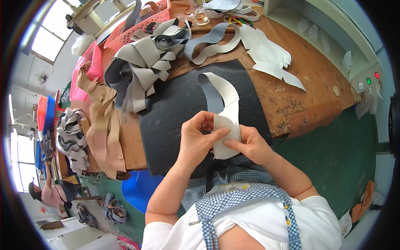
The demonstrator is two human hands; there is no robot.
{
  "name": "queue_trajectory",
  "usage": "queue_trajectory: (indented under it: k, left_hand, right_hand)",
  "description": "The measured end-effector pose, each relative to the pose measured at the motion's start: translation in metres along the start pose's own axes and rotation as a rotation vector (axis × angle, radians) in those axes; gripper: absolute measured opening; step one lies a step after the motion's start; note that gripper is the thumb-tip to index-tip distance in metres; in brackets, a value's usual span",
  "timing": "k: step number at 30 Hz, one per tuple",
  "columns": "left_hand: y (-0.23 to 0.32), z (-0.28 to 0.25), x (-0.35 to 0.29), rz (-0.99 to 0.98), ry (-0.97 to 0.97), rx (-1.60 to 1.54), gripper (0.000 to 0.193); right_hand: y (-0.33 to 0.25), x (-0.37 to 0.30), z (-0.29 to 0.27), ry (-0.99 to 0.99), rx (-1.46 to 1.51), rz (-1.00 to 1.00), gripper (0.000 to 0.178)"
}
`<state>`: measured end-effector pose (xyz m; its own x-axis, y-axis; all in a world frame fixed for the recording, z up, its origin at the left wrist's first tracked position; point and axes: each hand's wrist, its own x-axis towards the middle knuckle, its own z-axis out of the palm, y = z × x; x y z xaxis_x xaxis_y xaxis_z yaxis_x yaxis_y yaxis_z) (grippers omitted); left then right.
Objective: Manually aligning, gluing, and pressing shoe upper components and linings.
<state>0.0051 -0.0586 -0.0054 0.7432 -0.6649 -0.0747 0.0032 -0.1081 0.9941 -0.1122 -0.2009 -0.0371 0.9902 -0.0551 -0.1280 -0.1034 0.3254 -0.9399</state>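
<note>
Lengthwise, the pale strip (230, 111) points forward, looping back leftward — both hands (196, 134) pinch its near end.

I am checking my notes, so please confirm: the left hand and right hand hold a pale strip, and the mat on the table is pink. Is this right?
Not quite: the mat on the table is black, as the head view shows. The left hand and right hand do hold a pale strip.
</note>
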Motion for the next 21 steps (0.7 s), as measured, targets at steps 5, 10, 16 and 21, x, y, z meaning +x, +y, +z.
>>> queue_trajectory:
  k: [5, 10, 16, 21]
  left_hand:
    - [0.001, -0.006, -0.005, 0.128, 0.047, 0.352, 0.041]
    - [-0.002, -0.004, -0.009, -0.08, -0.002, 0.175, 0.06]
    - [-0.007, -0.004, -0.006, -0.363, -0.164, -0.309, 0.047]
    - [0.003, -0.006, 0.006, -0.189, 0.085, -0.497, 0.029]
  right_hand:
    - [-0.01, -0.003, -0.001, -0.122, -0.052, -0.011, 0.033]
    - [-0.008, -0.002, -0.009, -0.225, 0.004, 0.024, 0.034]
    - [-0.018, 0.013, -0.025, -0.273, -0.203, 0.001, 0.026]
    - [-0.033, 0.021, -0.016, 0.095, -0.285, -0.031, 0.024]
